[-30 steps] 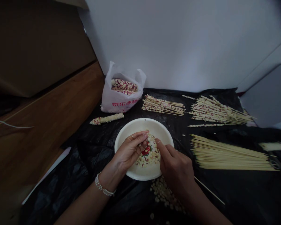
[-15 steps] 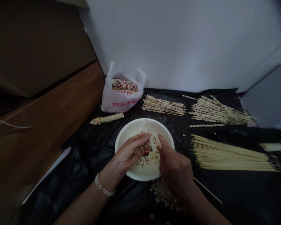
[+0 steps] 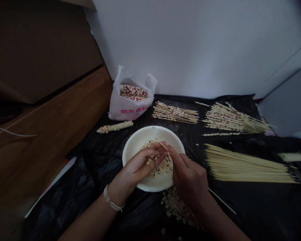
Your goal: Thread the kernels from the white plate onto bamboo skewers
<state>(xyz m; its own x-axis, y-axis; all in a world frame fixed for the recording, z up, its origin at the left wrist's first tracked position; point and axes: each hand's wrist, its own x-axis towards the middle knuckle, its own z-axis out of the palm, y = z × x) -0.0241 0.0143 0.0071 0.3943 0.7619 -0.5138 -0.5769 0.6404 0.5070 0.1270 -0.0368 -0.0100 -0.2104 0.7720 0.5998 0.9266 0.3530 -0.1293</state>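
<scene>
Over the white bowl (image 3: 130,144), my left hand (image 3: 142,163) is turned palm up, loosely cupped around several corn kernels (image 3: 148,161). My right hand (image 3: 190,174) is closed on a bamboo skewer (image 3: 222,201). Its tip crosses the fingertips of my left hand, and its other end sticks out behind my right wrist. Whether a kernel sits on the tip is too small to tell. Loose cream and dark red kernels (image 3: 161,170) lie in the bowl. Part of the bowl's inside is hidden by my hands.
Behind the bowl stands a plastic bag (image 3: 130,108) with corn cobs (image 3: 133,90). A partly stripped cob (image 3: 115,127) lies before it. Kernel-threaded skewers (image 3: 223,118) and a smaller bundle (image 3: 175,112) lie beyond bare skewers (image 3: 245,165). Pale round bits (image 3: 177,204) are scattered on black plastic sheeting (image 3: 95,174).
My left palm has opened up, showing the kernels. The skewer's tip now shows at my left fingertips, and my right fingers have come up against them. The bowl has shifted slightly left.
</scene>
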